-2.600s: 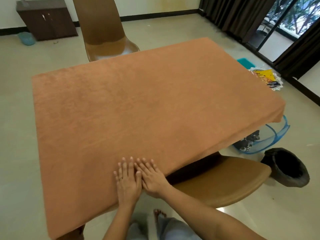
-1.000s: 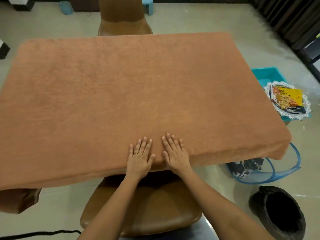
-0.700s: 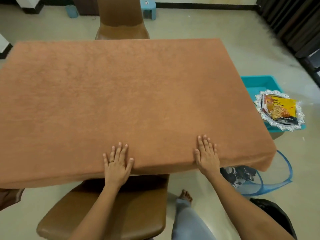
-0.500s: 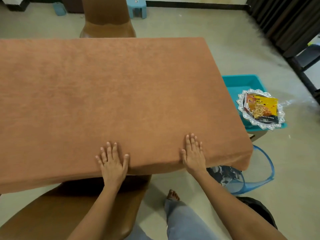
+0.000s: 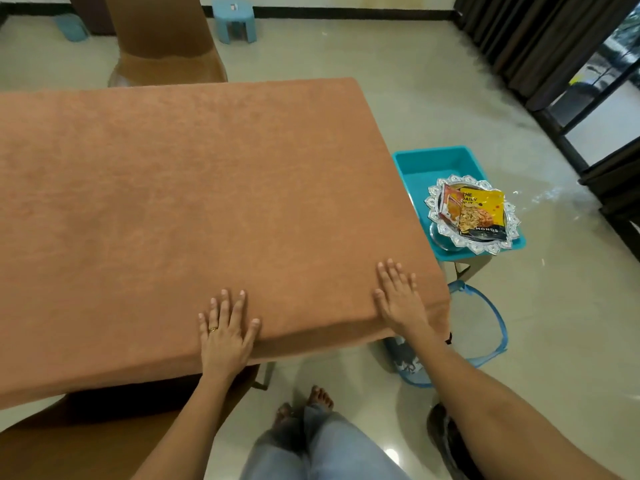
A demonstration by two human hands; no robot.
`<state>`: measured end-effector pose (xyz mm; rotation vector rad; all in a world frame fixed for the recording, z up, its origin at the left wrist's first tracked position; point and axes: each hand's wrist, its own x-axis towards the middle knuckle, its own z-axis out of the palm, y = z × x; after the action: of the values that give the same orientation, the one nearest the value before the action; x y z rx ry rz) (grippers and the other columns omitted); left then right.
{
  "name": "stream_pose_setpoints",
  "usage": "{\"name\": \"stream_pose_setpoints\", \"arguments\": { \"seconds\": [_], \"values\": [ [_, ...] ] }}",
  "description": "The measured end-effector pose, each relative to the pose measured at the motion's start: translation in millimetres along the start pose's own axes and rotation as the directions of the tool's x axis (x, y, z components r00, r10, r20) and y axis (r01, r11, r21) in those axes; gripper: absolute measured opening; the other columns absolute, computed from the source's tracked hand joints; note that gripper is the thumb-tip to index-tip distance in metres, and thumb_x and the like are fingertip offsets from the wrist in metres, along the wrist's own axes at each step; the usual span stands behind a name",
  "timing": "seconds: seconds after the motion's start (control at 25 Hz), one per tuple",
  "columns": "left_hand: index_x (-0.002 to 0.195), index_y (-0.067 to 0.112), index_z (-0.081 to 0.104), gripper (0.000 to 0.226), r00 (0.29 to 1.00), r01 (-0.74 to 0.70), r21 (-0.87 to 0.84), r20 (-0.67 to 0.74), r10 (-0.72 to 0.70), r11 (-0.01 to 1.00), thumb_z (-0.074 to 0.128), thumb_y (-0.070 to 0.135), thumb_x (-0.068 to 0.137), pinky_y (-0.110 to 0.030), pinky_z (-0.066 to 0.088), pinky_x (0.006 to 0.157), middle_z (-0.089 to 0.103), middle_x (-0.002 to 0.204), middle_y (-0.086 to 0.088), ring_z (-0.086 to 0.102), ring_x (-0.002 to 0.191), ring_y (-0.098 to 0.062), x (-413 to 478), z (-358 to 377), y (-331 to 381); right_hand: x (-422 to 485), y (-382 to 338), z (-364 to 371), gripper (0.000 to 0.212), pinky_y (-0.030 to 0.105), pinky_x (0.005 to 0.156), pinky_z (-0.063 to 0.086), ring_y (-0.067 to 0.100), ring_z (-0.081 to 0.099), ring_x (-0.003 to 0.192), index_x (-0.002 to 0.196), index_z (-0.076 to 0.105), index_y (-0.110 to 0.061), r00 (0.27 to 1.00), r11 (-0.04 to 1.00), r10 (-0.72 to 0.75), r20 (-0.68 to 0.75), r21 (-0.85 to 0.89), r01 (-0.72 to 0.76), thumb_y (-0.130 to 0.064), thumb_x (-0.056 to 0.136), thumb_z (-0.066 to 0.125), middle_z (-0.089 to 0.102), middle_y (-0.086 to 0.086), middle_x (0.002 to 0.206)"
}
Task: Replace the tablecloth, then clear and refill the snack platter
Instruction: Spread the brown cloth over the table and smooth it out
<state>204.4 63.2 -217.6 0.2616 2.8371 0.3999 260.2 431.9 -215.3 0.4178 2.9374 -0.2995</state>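
Observation:
An orange-brown tablecloth (image 5: pixel 194 202) lies flat over the whole table and hangs over its near edge. My left hand (image 5: pixel 227 329) presses flat on the cloth at the near edge, fingers straight, a ring on one finger. My right hand (image 5: pixel 400 297) presses flat close to the near right corner. To the right of the table, a silver scalloped snack platter (image 5: pixel 483 245) rests on a teal tub (image 5: pixel 431 162) and carries a yellow snack packet (image 5: pixel 479 214) over another packet.
A brown chair (image 5: pixel 162 46) stands at the far side, another (image 5: pixel 86 441) is tucked under the near edge. A blue-rimmed mesh basket (image 5: pixel 485 327) with dark patterned fabric sits on the floor by the near right corner. A dark bin (image 5: pixel 445 434), blue stool (image 5: pixel 235 22), dark curtains (image 5: pixel 540 39).
My hands started together at the near edge and slid apart over the cloth. The right hand has reached the near right corner, and my view has shifted to the right.

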Motion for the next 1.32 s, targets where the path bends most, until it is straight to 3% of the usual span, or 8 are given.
{"name": "stream_pose_setpoints", "arguments": {
  "seconds": [0.16, 0.32, 0.52, 0.72, 0.84, 1.0, 1.08, 1.32],
  "values": [
    [0.153, 0.028, 0.012, 0.082, 1.000, 0.016, -0.051, -0.027, -0.017, 0.999, 0.011, 0.072, 0.084, -0.050, -0.005, 0.116, 0.004, 0.161, -0.007, -0.001, 0.147, -0.030, 2, 0, 21, -7, 46, -21, 0.070, 0.041, 0.118, -0.007, 0.018, -0.014, 0.145, 0.151, -0.009, -0.019, 0.981, 0.981, 0.193, 0.027, -0.011, -0.193, -0.055, 0.091, -0.002, -0.012, 0.006, 0.159],
    [0.153, 0.027, 0.009, 0.080, 0.991, -0.130, -0.013, 0.006, 0.130, 0.991, 0.011, 0.068, 0.085, -0.048, -0.008, 0.115, 0.000, 0.160, -0.003, -0.002, 0.148, -0.028, 17, 8, 68, 8, -18, -8, 0.076, 0.038, 0.118, -0.008, 0.017, -0.013, 0.145, 0.151, -0.005, -0.016, 0.996, 0.993, -0.084, 0.002, 0.083, 0.083, -0.061, 0.089, -0.007, -0.014, 0.002, 0.157],
    [0.148, 0.023, 0.031, 0.070, 0.963, -0.262, -0.005, 0.060, 0.262, 0.965, 0.025, 0.059, 0.089, -0.047, 0.003, 0.113, 0.025, 0.155, -0.008, 0.026, 0.142, -0.034, 48, 29, 144, 20, -38, 18, 0.061, 0.042, 0.115, 0.008, 0.023, 0.019, 0.145, 0.152, 0.020, -0.022, 0.971, 0.968, -0.234, -0.051, 0.077, 0.238, -0.042, 0.095, 0.030, 0.015, 0.005, 0.158],
    [0.150, 0.028, 0.025, 0.078, 0.997, -0.071, 0.018, -0.007, 0.071, 0.997, 0.000, 0.070, 0.088, -0.047, 0.004, 0.115, 0.024, 0.157, 0.001, 0.021, 0.144, -0.022, 57, 48, 173, 25, 78, 0, 0.061, 0.036, 0.117, -0.005, 0.019, 0.002, 0.147, 0.152, 0.007, -0.028, 0.990, 0.993, 0.055, -0.127, 0.110, -0.041, -0.047, 0.096, 0.023, 0.004, 0.002, 0.159],
    [0.146, 0.021, 0.038, 0.089, 0.996, 0.006, -0.027, -0.087, -0.009, 1.000, 0.000, 0.074, 0.085, -0.050, 0.008, 0.115, 0.033, 0.153, -0.004, 0.028, 0.142, -0.026, 55, 50, 192, 32, 132, -11, 0.064, 0.032, 0.116, -0.011, 0.024, -0.002, 0.147, 0.152, 0.002, -0.023, 0.982, 0.978, 0.135, -0.134, 0.177, -0.111, -0.050, 0.095, 0.016, -0.004, 0.007, 0.157],
    [0.141, 0.014, 0.044, 0.091, 0.986, 0.045, -0.100, -0.153, -0.060, 0.994, 0.004, 0.074, 0.086, -0.055, 0.013, 0.115, 0.035, 0.152, -0.012, 0.027, 0.141, -0.033, 80, 52, 248, 72, 110, -26, 0.066, 0.036, 0.119, -0.004, 0.021, -0.003, 0.147, 0.152, 0.004, -0.015, 0.987, 0.963, -0.085, -0.137, 0.242, 0.116, -0.043, 0.097, 0.027, -0.003, 0.005, 0.158],
    [0.146, 0.018, 0.037, 0.083, 0.992, -0.005, -0.098, -0.130, -0.008, 0.995, 0.011, 0.071, 0.088, -0.052, 0.010, 0.116, 0.028, 0.155, -0.010, 0.022, 0.144, -0.032, 101, 58, 283, 86, 99, -27, 0.066, 0.040, 0.117, 0.007, 0.024, 0.011, 0.147, 0.151, 0.018, -0.011, 0.969, 0.958, -0.206, -0.135, 0.172, 0.227, -0.042, 0.095, 0.035, 0.012, 0.009, 0.158],
    [0.150, 0.025, 0.026, 0.071, 0.993, 0.050, 0.033, -0.108, -0.046, 0.998, 0.021, 0.058, 0.089, -0.051, 0.006, 0.117, 0.024, 0.156, -0.009, 0.019, 0.145, -0.030, 104, 81, 313, 70, 104, -15, 0.065, 0.041, 0.114, 0.016, 0.021, 0.021, 0.145, 0.148, 0.029, -0.009, 0.975, 0.944, -0.183, -0.128, 0.254, 0.210, -0.041, 0.092, 0.039, 0.026, 0.008, 0.155]
  ]
}}
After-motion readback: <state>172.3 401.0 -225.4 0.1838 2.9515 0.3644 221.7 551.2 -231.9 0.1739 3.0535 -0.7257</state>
